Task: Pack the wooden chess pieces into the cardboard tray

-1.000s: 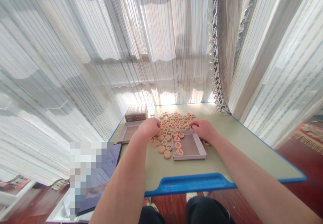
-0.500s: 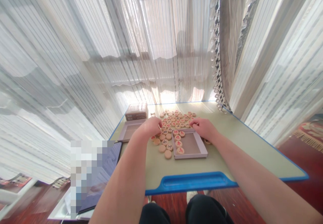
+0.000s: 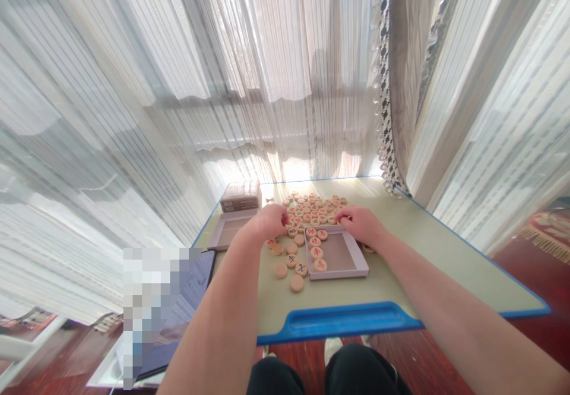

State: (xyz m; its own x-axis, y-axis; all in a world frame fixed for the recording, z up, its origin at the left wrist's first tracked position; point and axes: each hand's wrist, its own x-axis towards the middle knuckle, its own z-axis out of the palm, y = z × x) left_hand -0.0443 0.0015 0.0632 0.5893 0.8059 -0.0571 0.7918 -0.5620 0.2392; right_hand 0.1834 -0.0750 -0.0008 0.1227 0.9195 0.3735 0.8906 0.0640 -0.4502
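Observation:
My left hand (image 3: pixel 273 220) is closed, its fingers curled down at the left side of a spread of round wooden Chinese chess pieces (image 3: pixel 307 209); what its fingertips hold, if anything, is hidden. Beyond the far right corner of a shallow open box (image 3: pixel 342 252), my right hand (image 3: pixel 357 220) has its thumb and fingers drawn together among the pieces there. Whether a piece is between them cannot be made out. Along the left side of the box lie several red-marked pieces (image 3: pixel 316 253). Left of the box are loose pieces, some black-marked (image 3: pixel 291 259), some blank side up (image 3: pixel 297 283).
Another shallow box part (image 3: pixel 218 237) lies left, beside stacked flat boxes (image 3: pixel 240 195). A tablet (image 3: pixel 187 306) leans by the table's left edge. The pale table (image 3: pixel 427 252) has a blue rim and a front tray (image 3: pixel 347 319). Curtains (image 3: pixel 267 56) hang behind.
Some loose pieces left of the box have shifted nearer to me and spread apart. Both hands stay in nearly the same places, the left fingers slightly more curled.

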